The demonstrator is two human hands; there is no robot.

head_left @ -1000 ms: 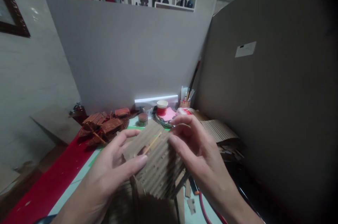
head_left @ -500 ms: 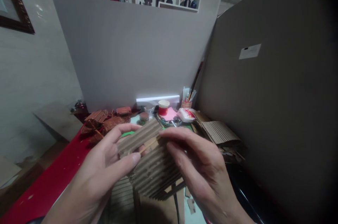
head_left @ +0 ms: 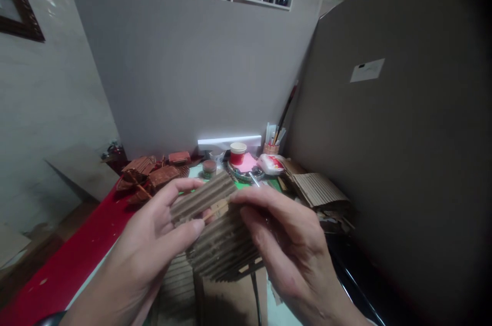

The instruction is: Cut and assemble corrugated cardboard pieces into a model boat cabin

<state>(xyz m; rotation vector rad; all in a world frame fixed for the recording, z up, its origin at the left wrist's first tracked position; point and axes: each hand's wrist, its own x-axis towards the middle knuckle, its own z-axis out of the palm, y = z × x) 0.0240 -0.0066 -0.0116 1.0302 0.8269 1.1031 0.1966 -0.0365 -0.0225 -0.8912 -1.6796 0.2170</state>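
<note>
Both my hands hold a small model roof of corrugated cardboard [head_left: 223, 244] above the desk. My left hand [head_left: 154, 233] grips its left slope, thumb on the ridge and fingers curled over the upper panel. My right hand [head_left: 284, 233] lies over the right slope, and its fingertips pinch a thin wooden stick [head_left: 217, 210] at the ridge. The roof tops a cardboard model whose wall [head_left: 226, 303] shows at the bottom of the view.
Reddish-brown painted roof pieces [head_left: 149, 177] lie on a red cloth [head_left: 69, 269] at the left. Behind stand a red-and-white cup [head_left: 238, 153], a small jar [head_left: 209, 167], a pink dish, a brush holder [head_left: 271, 148] and corrugated sheets [head_left: 319, 188]. Grey boards enclose the desk at the back and right.
My right hand has come down onto the roof and closed its fingertips on the stick at the ridge. The roof has tilted a little flatter and the view has shifted slightly.
</note>
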